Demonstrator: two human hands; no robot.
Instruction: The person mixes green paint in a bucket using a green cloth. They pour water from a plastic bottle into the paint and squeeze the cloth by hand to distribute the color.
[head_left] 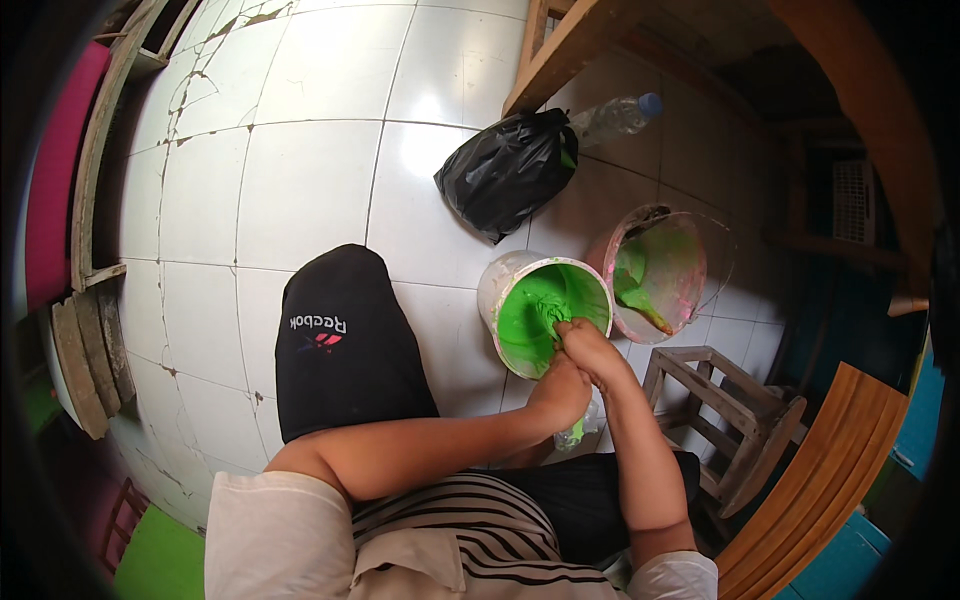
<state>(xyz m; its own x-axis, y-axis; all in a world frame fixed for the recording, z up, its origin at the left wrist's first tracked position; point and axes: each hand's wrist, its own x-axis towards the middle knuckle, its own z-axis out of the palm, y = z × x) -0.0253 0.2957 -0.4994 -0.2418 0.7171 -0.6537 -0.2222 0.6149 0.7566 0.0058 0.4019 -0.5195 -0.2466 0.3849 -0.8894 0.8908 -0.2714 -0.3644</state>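
Observation:
A white bucket with bright green paint inside stands on the floor in front of me. Both hands meet at its near right rim. My left hand is closed, with its fingers curled against the right one. My right hand is closed too, just above and beyond the left, over the bucket's edge. Below the right fingers, a ridged green clump stands out in the paint. What the hands grip is hidden by the fingers. A clear, green-stained plastic container shows partly beneath my wrists.
A second bucket, smeared green and pink, holds a green-coated spatula-like tool. Beyond are a black plastic bag and a clear bottle with a blue cap. A wooden stool lies at right, wooden furniture stands ahead. My knee is at left.

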